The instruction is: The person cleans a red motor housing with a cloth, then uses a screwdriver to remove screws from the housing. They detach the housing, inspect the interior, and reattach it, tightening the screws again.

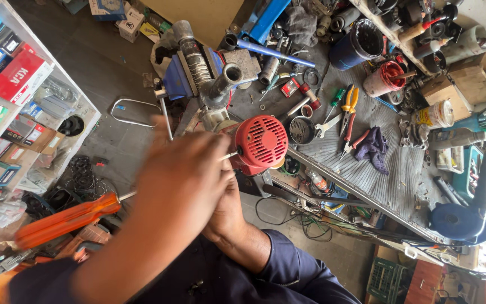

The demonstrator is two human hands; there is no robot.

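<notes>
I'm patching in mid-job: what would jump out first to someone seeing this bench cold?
The red vented motor cover at centre frame, where both hands meet: the left hand lies over the right hand, and a thin metal tip pokes from them to the cover's edge. An orange-handled screwdriver juts out lower left. On the ribbed bench to the right lie orange-handled pliers and a purple rag.

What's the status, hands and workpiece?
Left hand over right hand, both closed on a thin tool at the red motor cover. Orange screwdriver beneath the left forearm.
</notes>
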